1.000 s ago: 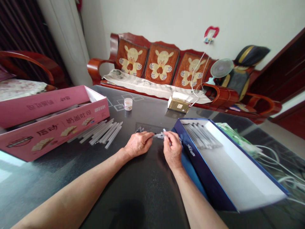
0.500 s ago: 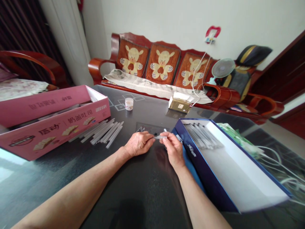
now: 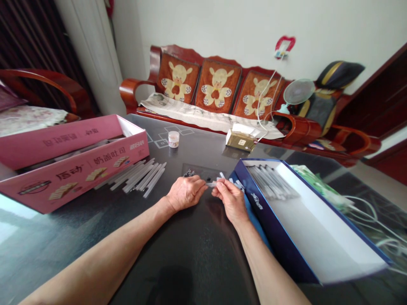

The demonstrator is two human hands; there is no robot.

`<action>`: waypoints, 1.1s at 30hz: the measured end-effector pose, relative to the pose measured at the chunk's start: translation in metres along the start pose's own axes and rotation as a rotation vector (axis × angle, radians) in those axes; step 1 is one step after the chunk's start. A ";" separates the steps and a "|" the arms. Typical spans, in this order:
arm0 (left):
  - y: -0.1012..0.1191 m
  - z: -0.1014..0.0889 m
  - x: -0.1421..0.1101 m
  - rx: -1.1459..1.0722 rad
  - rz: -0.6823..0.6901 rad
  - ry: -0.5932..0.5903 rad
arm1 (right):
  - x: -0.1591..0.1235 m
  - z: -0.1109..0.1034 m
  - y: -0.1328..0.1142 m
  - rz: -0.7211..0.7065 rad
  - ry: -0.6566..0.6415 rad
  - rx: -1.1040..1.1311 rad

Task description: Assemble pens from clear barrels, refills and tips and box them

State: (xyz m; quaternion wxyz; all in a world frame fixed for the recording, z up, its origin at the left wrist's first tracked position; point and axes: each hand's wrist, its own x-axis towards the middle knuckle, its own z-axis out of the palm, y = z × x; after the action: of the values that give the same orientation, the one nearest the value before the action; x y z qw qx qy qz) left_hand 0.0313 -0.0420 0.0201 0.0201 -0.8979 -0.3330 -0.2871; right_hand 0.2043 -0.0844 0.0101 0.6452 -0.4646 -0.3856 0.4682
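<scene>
My left hand point(image 3: 185, 192) and my right hand point(image 3: 229, 198) meet over the dark glass table point(image 3: 178, 254), both pinched on one thin translucent tube point(image 3: 211, 184) held between their fingertips. A small pile of dark little parts point(image 3: 189, 173) lies just beyond my left hand. Several loose clear tubes point(image 3: 140, 176) lie in a row to the left, beside the pink box point(image 3: 73, 167). To the right, the blue-rimmed white box point(image 3: 305, 220) holds several finished tubes point(image 3: 270, 180) at its far end.
A small white jar point(image 3: 173, 139) and a tissue box point(image 3: 240, 140) stand farther back. White cables point(image 3: 375, 216) and a green packet point(image 3: 313, 182) lie right of the blue box. A wooden sofa point(image 3: 219, 93) with a small fan point(image 3: 299, 91) lines the wall.
My right hand has drawn slightly toward me and to the left along the tube. My left hand has kept its place. The view has shifted a little.
</scene>
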 end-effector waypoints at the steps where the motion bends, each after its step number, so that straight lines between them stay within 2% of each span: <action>1: 0.000 0.000 0.000 0.026 0.010 0.000 | 0.000 0.000 0.001 0.005 0.001 -0.009; 17: 0.005 -0.001 -0.001 0.146 0.036 0.027 | 0.001 0.004 0.000 0.113 0.055 0.040; 21: 0.002 0.001 0.002 0.110 0.047 0.009 | 0.003 0.001 0.004 0.068 0.019 -0.030; 26: -0.003 0.002 0.004 0.104 0.095 0.082 | 0.004 -0.008 -0.007 -0.157 -0.107 -0.389; 30: -0.001 0.002 0.004 0.164 0.127 0.140 | -0.004 -0.006 -0.033 -0.468 -0.235 -0.884; 33: 0.002 0.001 0.003 0.144 0.161 0.149 | -0.012 -0.001 -0.057 -0.570 -0.290 -1.224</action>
State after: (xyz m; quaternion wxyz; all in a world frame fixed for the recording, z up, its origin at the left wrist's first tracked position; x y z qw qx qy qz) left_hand 0.0351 -0.0417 0.0216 0.1322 -0.8941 -0.2772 -0.3259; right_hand 0.2165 -0.1034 0.0637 0.3066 -0.5585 -0.7699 0.0359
